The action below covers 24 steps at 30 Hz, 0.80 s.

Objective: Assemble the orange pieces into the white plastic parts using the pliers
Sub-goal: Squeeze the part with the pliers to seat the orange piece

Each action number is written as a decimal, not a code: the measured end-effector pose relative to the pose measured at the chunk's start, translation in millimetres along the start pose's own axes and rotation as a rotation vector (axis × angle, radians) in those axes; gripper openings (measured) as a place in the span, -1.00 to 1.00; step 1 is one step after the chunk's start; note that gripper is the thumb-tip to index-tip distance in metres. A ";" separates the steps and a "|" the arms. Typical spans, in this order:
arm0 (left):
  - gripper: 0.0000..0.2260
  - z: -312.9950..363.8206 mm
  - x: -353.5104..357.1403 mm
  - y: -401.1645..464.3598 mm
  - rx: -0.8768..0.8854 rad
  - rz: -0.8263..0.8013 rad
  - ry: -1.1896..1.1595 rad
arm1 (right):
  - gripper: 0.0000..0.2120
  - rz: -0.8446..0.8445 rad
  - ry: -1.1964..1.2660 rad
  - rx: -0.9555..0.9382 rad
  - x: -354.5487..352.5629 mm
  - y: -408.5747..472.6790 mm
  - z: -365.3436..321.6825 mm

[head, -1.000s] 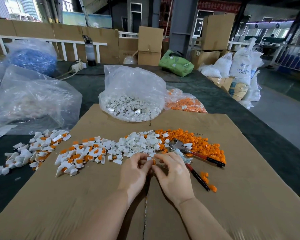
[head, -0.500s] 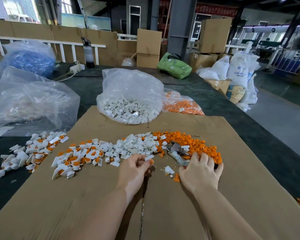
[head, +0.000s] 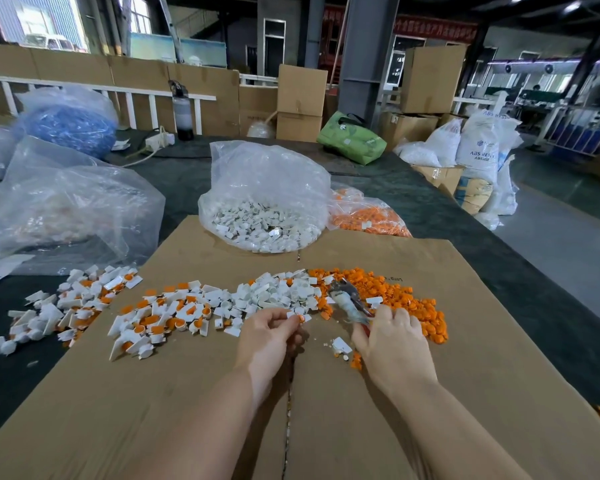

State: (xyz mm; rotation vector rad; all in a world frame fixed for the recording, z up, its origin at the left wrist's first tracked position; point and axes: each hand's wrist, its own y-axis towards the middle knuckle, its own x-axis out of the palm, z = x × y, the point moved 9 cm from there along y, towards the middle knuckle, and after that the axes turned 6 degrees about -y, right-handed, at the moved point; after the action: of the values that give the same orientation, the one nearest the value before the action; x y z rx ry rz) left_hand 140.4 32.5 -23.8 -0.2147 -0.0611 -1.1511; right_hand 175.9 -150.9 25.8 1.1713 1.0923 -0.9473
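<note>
Cardboard: we work on a flattened brown sheet (head: 465, 341), matte, with a seam running toward us between our forearms.
White parts: a loose heap of small, hard, glossy white plastic parts (head: 278, 294) lies mid-sheet; we see tubular and flat tabbed shapes.
Orange pieces: a heap of small rounded orange pieces (head: 406, 299) lies to the right of the white heap, touching it.
Assembled pile: white parts with orange filling (head: 163, 317) spread leftward, some off the cardboard onto the dark felt-like table (head: 430, 209).
Pliers: the pliers (head: 349, 303) lie at the edge of the orange heap, metal head pale and worn, red handle disappearing under our right hand.
Left hand: our left hand (head: 267, 337) pinches a small white piece with an orange spot (head: 300, 317) at the fingertips.
Right hand: our right hand (head: 394, 344) curls over the pliers' handles, gripping them.
Bags: crinkled clear bags hold white parts (head: 264, 226) and orange pieces (head: 364, 220).
Writing: a white sack (head: 478, 147) reads "ABS"; the rest is unclear.
</note>
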 end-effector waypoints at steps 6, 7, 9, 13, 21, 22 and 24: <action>-0.90 6.4 0.3 1.7 -0.119 -0.009 -0.204 | -0.67 -0.338 0.700 0.013 -3.7 -7.5 -25.4; -0.91 7.3 -1.4 2.8 -0.125 0.001 -0.210 | -0.67 -0.424 0.787 0.004 -0.3 -10.5 -31.9; -0.92 8.8 -4.2 5.6 -0.127 0.023 -0.222 | -0.69 -0.542 0.925 0.019 3.7 -16.4 -39.5; -0.93 11.5 -12.7 10.5 -0.103 0.081 -0.200 | -0.68 -0.709 1.053 0.061 7.0 -25.1 -45.8; -0.88 9.8 -20.5 16.5 -0.078 0.137 -0.130 | -0.84 -0.733 0.956 -0.051 -2.9 -29.8 -51.8; -0.88 9.6 -20.9 16.7 -0.082 0.141 -0.135 | -0.82 -0.737 0.949 -0.053 -3.1 -30.1 -52.2; -0.88 9.4 -21.0 17.0 -0.091 0.148 -0.151 | -0.76 -0.740 0.926 -0.049 -3.1 -30.0 -51.8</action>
State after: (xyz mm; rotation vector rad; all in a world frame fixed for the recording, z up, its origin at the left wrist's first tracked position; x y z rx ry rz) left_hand 147.9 59.9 -20.3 -0.3804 -0.1244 -0.9896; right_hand 138.5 -104.4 19.8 1.1967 2.3901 -0.9025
